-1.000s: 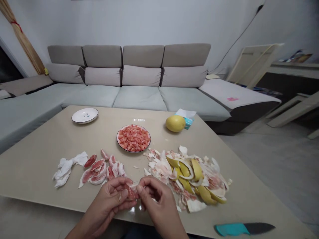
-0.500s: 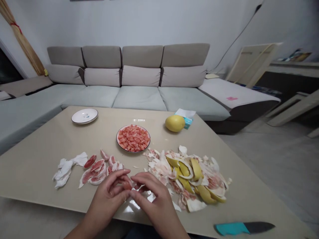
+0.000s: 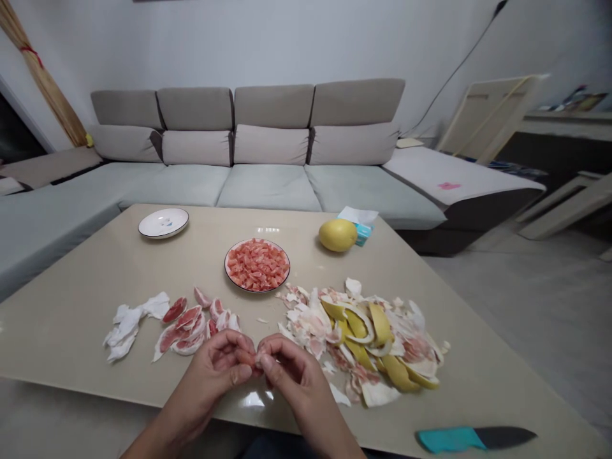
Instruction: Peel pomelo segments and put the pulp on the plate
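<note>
My left hand and my right hand meet over the near edge of the beige table. Between their closed fingertips sits a small pink pomelo segment, mostly hidden by the fingers. Just beyond my left hand lie several pink segments with white membrane. To the right spreads a heap of yellow peel and white pith. Farther back, a plate of peeled pink flesh pieces stands at the table's middle.
A knife with a teal handle lies at the near right edge. A whole yellow pomelo and a tissue pack sit at the far right, an empty white plate at the far left. White tissue scraps lie left. A grey sofa stands behind.
Both hands have shifted slightly upward and closer together, fingers still working on the same segment. Nothing else on the table has moved.
</note>
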Demonstrator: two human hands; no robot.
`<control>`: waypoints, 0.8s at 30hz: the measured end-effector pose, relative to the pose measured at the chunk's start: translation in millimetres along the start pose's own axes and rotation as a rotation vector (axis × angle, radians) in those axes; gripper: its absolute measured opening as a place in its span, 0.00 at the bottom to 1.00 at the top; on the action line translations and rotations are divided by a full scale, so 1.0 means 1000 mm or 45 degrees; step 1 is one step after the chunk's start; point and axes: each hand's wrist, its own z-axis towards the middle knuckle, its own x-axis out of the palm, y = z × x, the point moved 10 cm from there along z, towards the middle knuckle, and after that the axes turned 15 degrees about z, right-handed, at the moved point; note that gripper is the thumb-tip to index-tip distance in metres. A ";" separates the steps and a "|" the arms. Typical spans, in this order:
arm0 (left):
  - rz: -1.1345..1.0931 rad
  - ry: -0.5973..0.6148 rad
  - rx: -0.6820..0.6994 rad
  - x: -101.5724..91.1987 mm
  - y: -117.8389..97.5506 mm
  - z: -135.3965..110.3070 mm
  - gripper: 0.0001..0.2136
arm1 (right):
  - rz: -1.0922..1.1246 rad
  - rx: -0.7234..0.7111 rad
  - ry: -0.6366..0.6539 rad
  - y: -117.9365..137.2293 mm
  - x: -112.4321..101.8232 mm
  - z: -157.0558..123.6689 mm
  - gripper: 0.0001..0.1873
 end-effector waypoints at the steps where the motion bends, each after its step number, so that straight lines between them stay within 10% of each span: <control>1: -0.061 0.029 -0.022 0.003 0.002 0.000 0.09 | 0.049 0.024 0.007 -0.002 0.000 0.000 0.16; 12: -0.335 0.093 -0.176 0.008 0.019 0.001 0.08 | 0.283 0.092 0.031 -0.014 0.005 -0.001 0.15; 24: -0.341 -0.094 -0.187 -0.010 0.014 0.000 0.13 | -0.392 -0.369 -0.062 0.019 0.001 -0.008 0.15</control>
